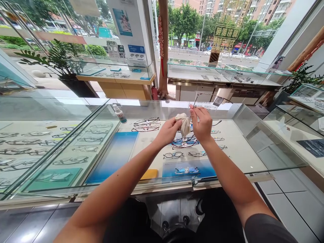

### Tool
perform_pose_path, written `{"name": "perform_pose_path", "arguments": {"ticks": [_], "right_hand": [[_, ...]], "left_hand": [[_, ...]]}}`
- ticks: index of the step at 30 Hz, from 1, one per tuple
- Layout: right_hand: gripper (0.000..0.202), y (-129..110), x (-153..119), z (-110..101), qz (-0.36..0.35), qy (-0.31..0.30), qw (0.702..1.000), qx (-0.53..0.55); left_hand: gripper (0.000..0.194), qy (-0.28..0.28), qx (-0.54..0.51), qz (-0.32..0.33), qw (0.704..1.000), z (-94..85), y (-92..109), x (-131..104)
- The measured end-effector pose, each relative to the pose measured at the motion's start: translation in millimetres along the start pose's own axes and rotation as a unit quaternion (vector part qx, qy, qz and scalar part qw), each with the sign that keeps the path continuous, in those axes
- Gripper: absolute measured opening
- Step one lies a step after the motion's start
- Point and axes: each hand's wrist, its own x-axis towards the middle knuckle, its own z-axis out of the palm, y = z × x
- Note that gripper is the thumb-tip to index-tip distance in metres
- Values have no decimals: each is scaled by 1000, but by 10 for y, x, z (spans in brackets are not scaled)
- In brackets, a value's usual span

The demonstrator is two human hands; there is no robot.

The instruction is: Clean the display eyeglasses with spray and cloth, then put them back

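Above the glass display counter, my left hand pinches a crumpled pale cloth that hangs down from the fingers. Beside it, my right hand is closed on a pair of eyeglasses, whose thin dark temple and small tag stick out above the fingers. Most of the frame is hidden by the hand. A white spray bottle stands on the counter to the left. Pairs of dark and red glasses rest near it, and several more lie beneath my hands.
Inside the counter are a blue panel, a yellow case and clear-lensed glasses. A second glass case with rows of frames adjoins on the left. Further showcases and a potted plant stand by the windows.
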Motion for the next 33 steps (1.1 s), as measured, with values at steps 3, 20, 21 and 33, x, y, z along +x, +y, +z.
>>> {"name": "perform_pose_path", "arguments": {"ticks": [3, 20, 21, 33], "right_hand": [[45, -41, -10, -2, -8, -39, 999, -2], [40, -105, -104, 55, -30, -172, 980, -92], [38, -113, -85, 29, -17, -163, 985, -59], [29, -43, 106, -127, 116, -58, 965, 230]], "left_hand": [[40, 80, -19, 18, 996, -107, -39, 72], [42, 25, 63, 102, 993, -96, 169, 5], [40, 30, 57, 102, 993, -123, 176, 17], [15, -45, 127, 46, 990, -714, 444, 79]]}}
